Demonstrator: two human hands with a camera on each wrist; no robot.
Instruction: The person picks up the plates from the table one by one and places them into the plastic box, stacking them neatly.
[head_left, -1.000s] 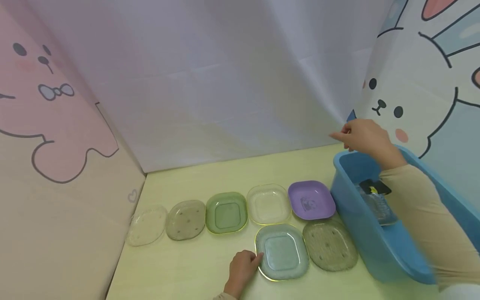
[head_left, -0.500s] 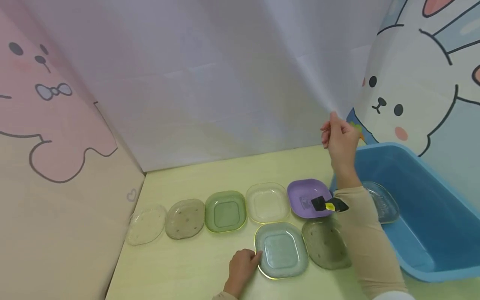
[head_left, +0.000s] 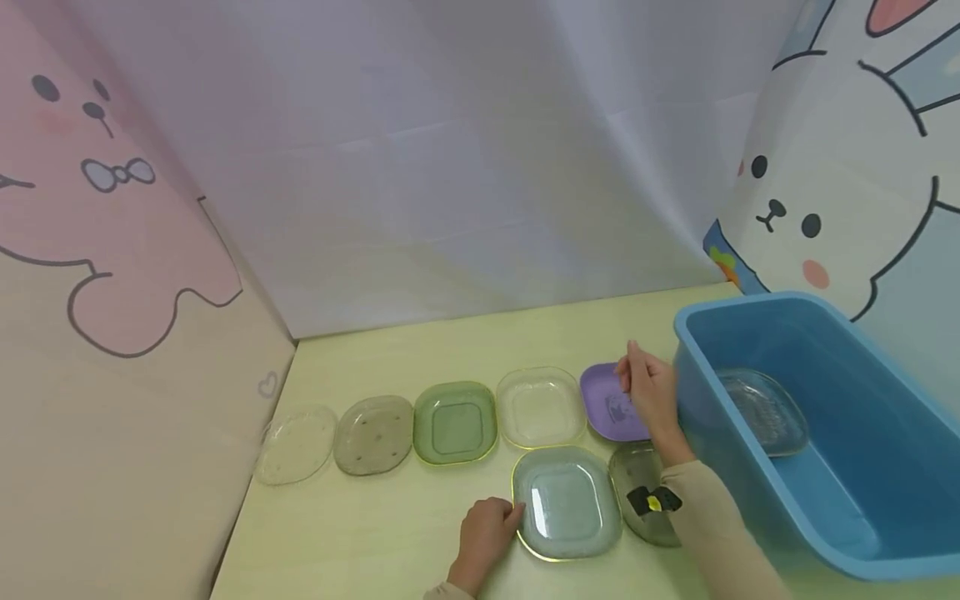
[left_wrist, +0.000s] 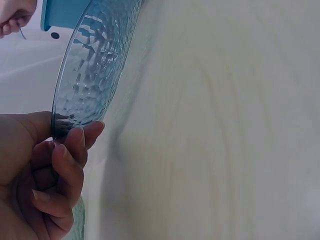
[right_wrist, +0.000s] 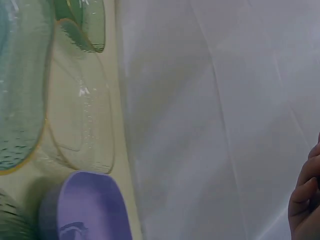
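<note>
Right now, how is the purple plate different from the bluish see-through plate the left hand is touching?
The purple plate is solid colour, with a small dark picture on it; the bluish plate is see-through, with a dimpled texture and a yellowish rim. The purple plate sits in the back row under the right hand; the bluish plate sits in front, its edge held by the left hand. Both are rounded squares on the table.
</note>
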